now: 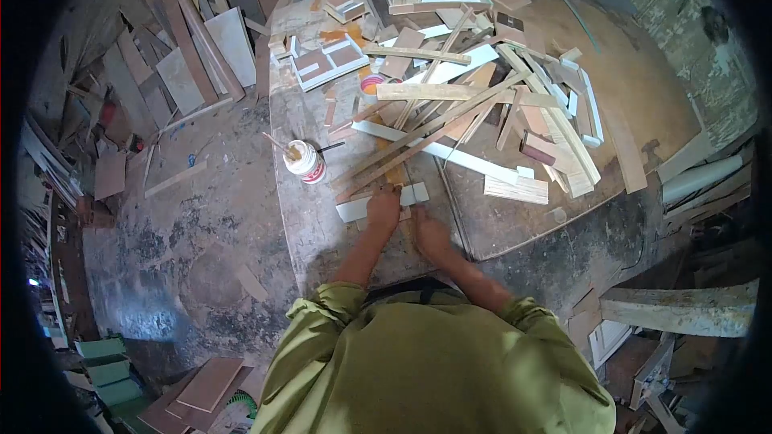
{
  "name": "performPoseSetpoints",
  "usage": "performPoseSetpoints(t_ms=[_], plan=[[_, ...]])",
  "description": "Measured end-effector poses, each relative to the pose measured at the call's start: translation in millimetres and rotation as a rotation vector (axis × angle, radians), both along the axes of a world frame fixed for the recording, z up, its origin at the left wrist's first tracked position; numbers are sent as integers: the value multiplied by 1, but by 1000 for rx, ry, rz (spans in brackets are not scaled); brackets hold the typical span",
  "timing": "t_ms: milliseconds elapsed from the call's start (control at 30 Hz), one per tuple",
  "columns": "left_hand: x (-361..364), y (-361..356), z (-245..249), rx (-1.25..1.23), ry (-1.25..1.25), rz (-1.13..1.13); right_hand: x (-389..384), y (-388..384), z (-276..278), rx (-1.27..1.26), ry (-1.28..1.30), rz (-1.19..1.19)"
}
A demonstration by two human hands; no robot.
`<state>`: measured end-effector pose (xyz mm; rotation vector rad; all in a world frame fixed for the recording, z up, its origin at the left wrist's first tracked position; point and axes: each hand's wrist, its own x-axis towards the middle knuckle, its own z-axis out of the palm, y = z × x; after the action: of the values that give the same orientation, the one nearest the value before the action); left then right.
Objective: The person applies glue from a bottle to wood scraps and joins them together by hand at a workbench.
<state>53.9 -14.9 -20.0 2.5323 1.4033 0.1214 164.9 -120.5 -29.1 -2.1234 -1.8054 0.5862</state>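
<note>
A short white strip (352, 210) lies crosswise near the front of the workbench (322, 233). My left hand (384, 207) rests on its middle with the fingers closed; whatever they grip is too small to make out. Just right of it, my right hand (429, 233) is at the strip's near edge, its fingers curled around a thin dark tool that I cannot identify. To the left stands a white tub (304, 162) with a brush or stick (277, 143) leaning out of it. Long wooden strips (378, 159) reach close to my left hand from behind.
Wooden strips and offcuts (474, 104) are heaped on the bench's middle and right. White-edged frames (330, 63) lie farther back. Boards (229, 44) lean at the left wall, and a thick beam (683, 309) juts in at the right. Brown panels (211, 384) lie at the lower left.
</note>
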Motion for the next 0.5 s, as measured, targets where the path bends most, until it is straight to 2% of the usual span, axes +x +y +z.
performPoseSetpoints(t_ms=[100,167,267,367,500], plan=[[-1,-2,5,19,-33,-4,2,12,8,-43,-3,-10],[0,-4,11,10,-27,-3,4,-3,0,-15,17,4],[1,-3,11,0,-20,4,-5,-41,27,-108,6,31],[1,-2,4,-10,-23,0,-3,-30,-10,17,-8,32],[0,-3,15,-26,-28,-21,3,8,-12,7,-50,-3]])
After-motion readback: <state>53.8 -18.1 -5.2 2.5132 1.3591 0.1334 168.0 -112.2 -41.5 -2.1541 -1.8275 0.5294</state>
